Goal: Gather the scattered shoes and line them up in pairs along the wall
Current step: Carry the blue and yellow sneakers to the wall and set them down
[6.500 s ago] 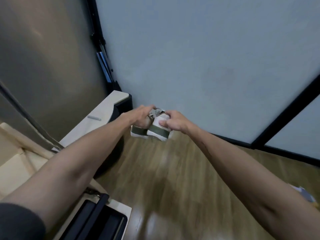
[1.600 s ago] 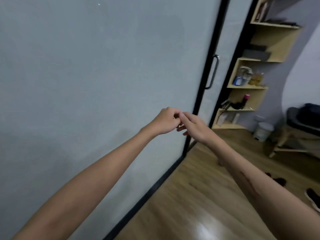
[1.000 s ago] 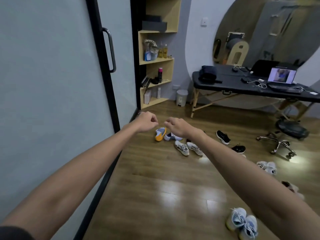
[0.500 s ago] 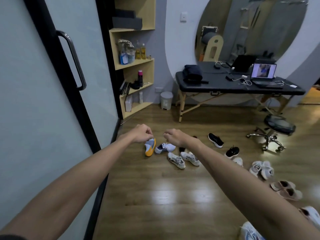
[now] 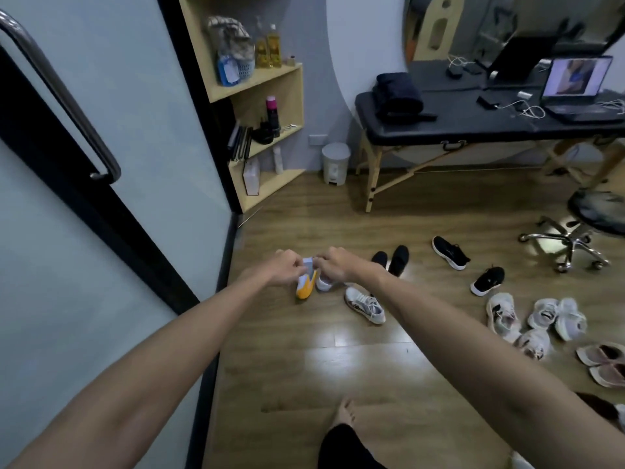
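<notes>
Head view of a room with shoes scattered over a wooden floor (image 5: 338,377). A wooden shelf unit (image 5: 270,96) in the corner holds a blue-and-white basket (image 5: 236,67), two bottles of yellow liquid (image 5: 269,49) on its upper shelf, a pink-capped bottle (image 5: 271,113) on the middle shelf and a white box (image 5: 252,176) at the bottom; a small white bin (image 5: 335,163) stands on the floor beside it (contents not visible). A black padded table (image 5: 473,126) carries a folded dark bundle (image 5: 399,94) and an open laptop (image 5: 575,82). Both arms reach forward, the left hand (image 5: 285,267) and right hand (image 5: 334,264) side by side with fingers curled; they appear empty, though the knuckles hide the fingertips. Seen just beyond and below the hands lie an orange-soled shoe (image 5: 306,282), on its side, and a white shoe (image 5: 324,284), the latter largely hidden by the right hand; contact cannot be told. Farther right lie a white sneaker (image 5: 365,306), a black pair (image 5: 392,260), two separate black shoes (image 5: 451,253), a cluster of white sneakers (image 5: 541,316) and pale pink shoes (image 5: 602,362), cut off at the frame edge. A bare foot (image 5: 343,414) shows below.
</notes>
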A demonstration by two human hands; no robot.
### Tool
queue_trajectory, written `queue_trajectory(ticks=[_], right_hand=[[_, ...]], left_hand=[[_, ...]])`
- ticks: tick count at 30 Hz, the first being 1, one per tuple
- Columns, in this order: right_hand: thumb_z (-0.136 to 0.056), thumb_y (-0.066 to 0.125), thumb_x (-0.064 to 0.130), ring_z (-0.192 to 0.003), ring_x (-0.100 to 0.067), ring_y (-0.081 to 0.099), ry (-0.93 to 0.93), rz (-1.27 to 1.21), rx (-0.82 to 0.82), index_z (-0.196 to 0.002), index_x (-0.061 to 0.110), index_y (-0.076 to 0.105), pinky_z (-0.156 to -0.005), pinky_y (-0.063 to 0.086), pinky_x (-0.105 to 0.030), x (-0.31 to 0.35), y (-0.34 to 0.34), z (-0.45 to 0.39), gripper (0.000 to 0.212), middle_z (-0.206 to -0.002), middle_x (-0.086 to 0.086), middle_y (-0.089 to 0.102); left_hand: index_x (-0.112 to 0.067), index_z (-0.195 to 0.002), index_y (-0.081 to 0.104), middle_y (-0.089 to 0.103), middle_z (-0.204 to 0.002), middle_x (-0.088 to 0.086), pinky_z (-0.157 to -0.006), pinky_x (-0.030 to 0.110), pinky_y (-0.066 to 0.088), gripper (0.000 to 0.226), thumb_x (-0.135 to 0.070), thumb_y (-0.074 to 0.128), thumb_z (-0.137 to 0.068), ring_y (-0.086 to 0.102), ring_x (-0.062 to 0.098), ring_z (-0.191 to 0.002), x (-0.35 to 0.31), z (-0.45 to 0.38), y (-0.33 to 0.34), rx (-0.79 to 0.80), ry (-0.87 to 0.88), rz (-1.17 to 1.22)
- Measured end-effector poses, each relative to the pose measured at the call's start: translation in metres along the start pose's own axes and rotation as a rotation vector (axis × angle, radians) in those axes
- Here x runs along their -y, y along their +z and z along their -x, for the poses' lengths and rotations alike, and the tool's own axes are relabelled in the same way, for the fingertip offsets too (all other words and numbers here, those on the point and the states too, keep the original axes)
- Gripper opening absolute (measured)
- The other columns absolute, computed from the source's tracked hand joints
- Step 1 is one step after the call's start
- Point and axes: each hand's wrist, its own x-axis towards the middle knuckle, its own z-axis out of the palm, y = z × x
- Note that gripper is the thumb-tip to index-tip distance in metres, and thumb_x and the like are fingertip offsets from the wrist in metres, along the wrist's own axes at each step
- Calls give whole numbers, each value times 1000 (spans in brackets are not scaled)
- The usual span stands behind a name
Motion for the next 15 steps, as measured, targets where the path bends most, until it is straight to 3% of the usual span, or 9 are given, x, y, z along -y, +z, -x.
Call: queue_trajectory(ticks=[5, 7, 9, 12, 15], right_hand=[[-96, 39, 18, -83, -34, 65, -36, -21, 58, -98, -4, 65, -73, 48, -32, -9, -51, -91, 35, -96, -24, 70], [-96, 39, 20, -75, -30, 64, -37, -11, 74, -98, -3, 66, -66, 48, -29, -14, -77, -127, 35, -96, -22, 71], [-96, 39, 22, -77, -31, 66, -24, -1, 76, -101, -4, 66, -69, 49, -31, -18, -99, -161, 38, -96, -22, 70], [-96, 39, 25, -64, -22, 64, -8, 23, 109, -101, -5, 66, -66, 48, -28, -21, -120, -206, 41, -94, -20, 71], [-96, 39, 25, -56, -14, 59, 7, 22, 124, -101, -3, 65, -54, 44, -15, -22, -133, -251, 39, -94, -20, 71]], left_hand=[[1, -95, 67, 70, -95, 21, -68, 35, 54, 31, -24, 47, -95, 69, 33, -78, -4, -99, -48, 28, -49, -2], [1, -94, 67, 69, -96, 22, -58, 27, 50, 31, -23, 48, -95, 66, 29, -71, -5, -140, -67, -27, -71, 41], [2, -93, 67, 66, -96, 24, -54, 22, 45, 30, -22, 49, -95, 61, 26, -68, -4, -173, -82, -58, -88, 84], [1, -93, 67, 65, -91, 21, -55, 23, 47, 30, -22, 49, -96, 59, 26, -66, 4, -214, -94, -27, -111, 103], [1, -93, 67, 69, -88, 19, -67, 29, 51, 32, -25, 48, -97, 63, 25, -67, 18, -260, -105, 39, -125, 110]])
